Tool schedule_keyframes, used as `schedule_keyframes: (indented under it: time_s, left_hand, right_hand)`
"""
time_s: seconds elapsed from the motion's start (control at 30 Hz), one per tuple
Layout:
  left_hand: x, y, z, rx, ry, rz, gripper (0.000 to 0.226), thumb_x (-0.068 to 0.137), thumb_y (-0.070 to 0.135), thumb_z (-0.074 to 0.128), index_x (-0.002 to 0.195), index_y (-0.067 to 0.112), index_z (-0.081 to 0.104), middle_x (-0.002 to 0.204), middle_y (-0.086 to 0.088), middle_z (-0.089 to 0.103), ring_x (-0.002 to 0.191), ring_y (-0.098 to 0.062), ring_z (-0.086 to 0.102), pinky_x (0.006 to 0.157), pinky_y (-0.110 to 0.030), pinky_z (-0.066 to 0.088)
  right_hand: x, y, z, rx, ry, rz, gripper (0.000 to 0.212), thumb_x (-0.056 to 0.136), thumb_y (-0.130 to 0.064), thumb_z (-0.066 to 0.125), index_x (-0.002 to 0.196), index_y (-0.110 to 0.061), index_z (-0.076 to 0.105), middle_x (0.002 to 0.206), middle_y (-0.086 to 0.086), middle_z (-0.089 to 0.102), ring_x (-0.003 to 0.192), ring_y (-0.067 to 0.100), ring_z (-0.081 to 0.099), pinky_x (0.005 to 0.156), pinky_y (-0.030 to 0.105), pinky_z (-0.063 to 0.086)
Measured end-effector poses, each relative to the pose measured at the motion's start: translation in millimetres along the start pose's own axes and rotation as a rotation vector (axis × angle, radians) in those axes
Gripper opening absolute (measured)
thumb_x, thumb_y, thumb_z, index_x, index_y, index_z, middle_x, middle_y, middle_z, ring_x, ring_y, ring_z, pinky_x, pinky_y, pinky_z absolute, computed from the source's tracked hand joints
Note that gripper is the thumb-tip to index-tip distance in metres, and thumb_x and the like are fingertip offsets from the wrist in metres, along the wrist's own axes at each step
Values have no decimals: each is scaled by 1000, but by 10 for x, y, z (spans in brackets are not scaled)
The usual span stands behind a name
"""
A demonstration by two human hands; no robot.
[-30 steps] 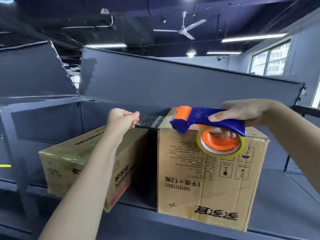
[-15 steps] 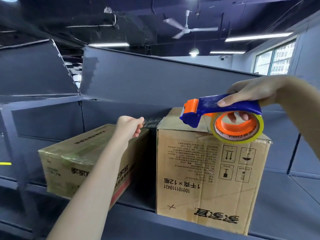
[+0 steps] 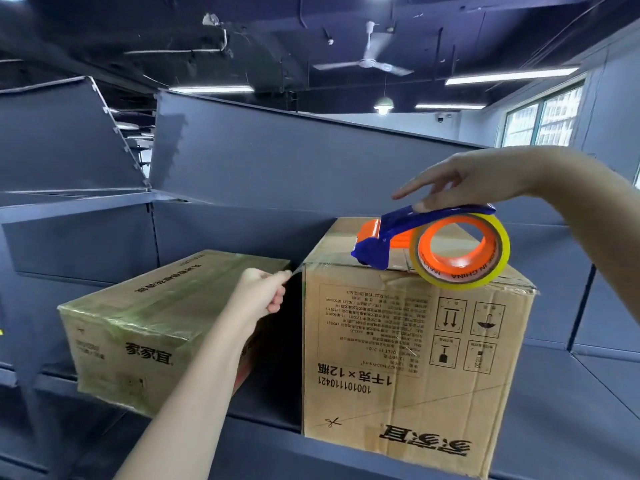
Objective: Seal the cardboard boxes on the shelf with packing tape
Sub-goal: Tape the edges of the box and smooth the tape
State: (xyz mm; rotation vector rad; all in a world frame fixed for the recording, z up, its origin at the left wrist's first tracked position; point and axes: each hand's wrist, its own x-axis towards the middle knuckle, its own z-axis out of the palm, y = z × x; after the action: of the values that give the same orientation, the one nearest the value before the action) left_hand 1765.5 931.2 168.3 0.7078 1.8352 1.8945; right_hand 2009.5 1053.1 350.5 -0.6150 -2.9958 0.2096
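**Sealing the right carton: strip drawn out, seal barely begun**

The left carton (image 3: 145, 313), glossy with film over its top and front, appears already sealed. The right carton (image 3: 415, 341) stands just beside it on the shelf (image 3: 571, 410), and its seal looks only started. A clear tape strip (image 3: 296, 269) runs from the tape dispenser (image 3: 398, 233), whose nose rests on the carton's top, across to the left top edge. The left hand (image 3: 263, 289), arm extended, pinches the strip's free end in curled fingers. The right hand (image 3: 460, 181) lies on the dispenser handle with the forefinger straight. Whether its other fingers curl round the handle cannot be told.
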Motion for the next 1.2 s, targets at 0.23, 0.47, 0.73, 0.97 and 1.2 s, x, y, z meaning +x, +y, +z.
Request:
schedule_keyframes:
  time_s: [0.23,0.47,0.73,0.97,1.2]
  left_hand:
    - [-115,-108,138,327,-4,49,39,84,50,56,74,14,47,67,1,47,61,-16,42,49,-24,32]
    - [-317,50,226,443,121,743,50,78,-16,41,116,9,63,115,1,59,103,-8,54,93,-15,40]
    - [-561,143,613,992,112,1021,43,81,38,64,117,15,63,116,1,65,111,-16,55,94,-27,40]
    - [-542,88,622,933,229,970,37,75,44,70,105,24,71,111,7,68,109,-12,59,75,-18,37]
    - [-526,19,593,924,226,924,42,77,47,66,112,25,69,120,7,64,119,-13,54,86,-29,47]
  right_hand:
    - [31,-48,274,-131,217,-127,21,95,-23,48,102,-28,66,100,-10,64,86,4,58,72,16,44]
    - [-60,27,354,-197,186,-174,45,69,-39,76,104,-40,49,96,-21,51,84,1,51,65,12,39]
    - [35,-131,553,-845,486,-50,30,90,-7,41,115,-23,38,92,-2,55,79,23,57,74,31,33]
    - [85,-51,584,-920,558,-48,25,90,-8,50,109,-22,59,99,-1,60,87,24,61,60,28,34]
    - [135,48,575,-935,579,-93,31,89,-7,51,113,-25,56,96,-1,65,82,24,62,53,26,30]
